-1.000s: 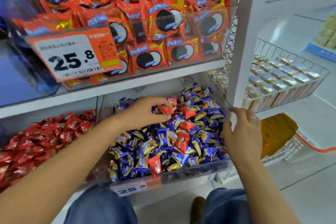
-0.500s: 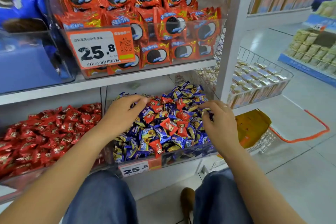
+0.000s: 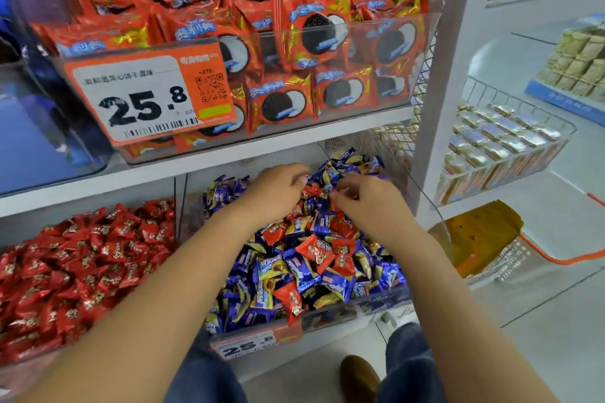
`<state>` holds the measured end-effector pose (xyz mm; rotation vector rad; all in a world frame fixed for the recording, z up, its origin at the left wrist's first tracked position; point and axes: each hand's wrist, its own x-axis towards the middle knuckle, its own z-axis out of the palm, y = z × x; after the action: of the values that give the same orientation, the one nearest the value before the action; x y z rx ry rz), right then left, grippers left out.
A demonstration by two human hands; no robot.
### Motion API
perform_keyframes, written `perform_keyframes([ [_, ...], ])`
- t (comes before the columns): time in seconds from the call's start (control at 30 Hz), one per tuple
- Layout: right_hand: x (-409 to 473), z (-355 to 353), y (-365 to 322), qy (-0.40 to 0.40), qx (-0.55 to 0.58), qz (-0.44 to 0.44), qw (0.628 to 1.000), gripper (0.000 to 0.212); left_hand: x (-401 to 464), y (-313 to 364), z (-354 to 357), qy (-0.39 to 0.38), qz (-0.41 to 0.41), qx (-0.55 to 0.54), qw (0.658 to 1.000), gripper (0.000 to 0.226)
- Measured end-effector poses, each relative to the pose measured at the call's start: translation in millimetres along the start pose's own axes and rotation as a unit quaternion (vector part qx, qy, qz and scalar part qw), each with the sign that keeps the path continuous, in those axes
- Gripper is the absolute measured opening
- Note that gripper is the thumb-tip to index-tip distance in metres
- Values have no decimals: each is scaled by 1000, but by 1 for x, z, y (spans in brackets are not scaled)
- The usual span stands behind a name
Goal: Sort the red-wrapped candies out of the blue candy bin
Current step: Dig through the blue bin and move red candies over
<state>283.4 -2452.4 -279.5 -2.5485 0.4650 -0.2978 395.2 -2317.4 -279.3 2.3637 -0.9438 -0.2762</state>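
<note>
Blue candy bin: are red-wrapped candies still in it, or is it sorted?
Not sorted. Several red-wrapped candies lie among the blue ones in the blue candy bin, including one near its front wall.

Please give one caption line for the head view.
Both hands reach for a red candy in the blue candy bin.

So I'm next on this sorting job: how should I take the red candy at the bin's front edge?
Pinch the red candy by its broad upper end, coming from above. It stands tilted against the bin's clear front wall, lower tip wedged among blue candies, so its top is the freest part.
</note>
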Motion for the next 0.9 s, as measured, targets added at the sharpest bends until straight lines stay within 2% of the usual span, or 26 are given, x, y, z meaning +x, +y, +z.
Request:
perform_keyframes([
  [0.1,7,10,5,-43,-30,14,999,38,25,-6,14,-30,-26,-6,999,35],
  [0.23,16,11,8,-33,-14,21,999,23,45,-9,22,-122,-35,43,991,37],
  [0.33,19,10,12,-41,7,23,999,10,48,-14,21,-123,-33,75,989,32],
  [0.43,18,13,9,-54,4,-3,999,22,43,-21,19,-119,-20,86,989,13],
  [0.47,18,14,6,-54,-3,-8,998,28,40,-21,19,-113,-14,72,991,9],
  [0.53,19,16,3,-54,-11,-19,998,26,32,-19,17,-75,1,25,997,10],
  [0.63,19,18,3,-48,8,-20,999,11,18,-20,6,68,-13,-58,996,18],
  [0.7,19,17,6,-37,23,-17,999,15,10,-26,-4,135,-42,-102,985,21],
  [0.83,18,9,11,12,93,4,996,14,-3,-39,-12,150,-80,-97,981,22],
  [0.9,17,8,12,13,91,3,996,12,-6,-39,-14,145,-86,-106,980,21],
])
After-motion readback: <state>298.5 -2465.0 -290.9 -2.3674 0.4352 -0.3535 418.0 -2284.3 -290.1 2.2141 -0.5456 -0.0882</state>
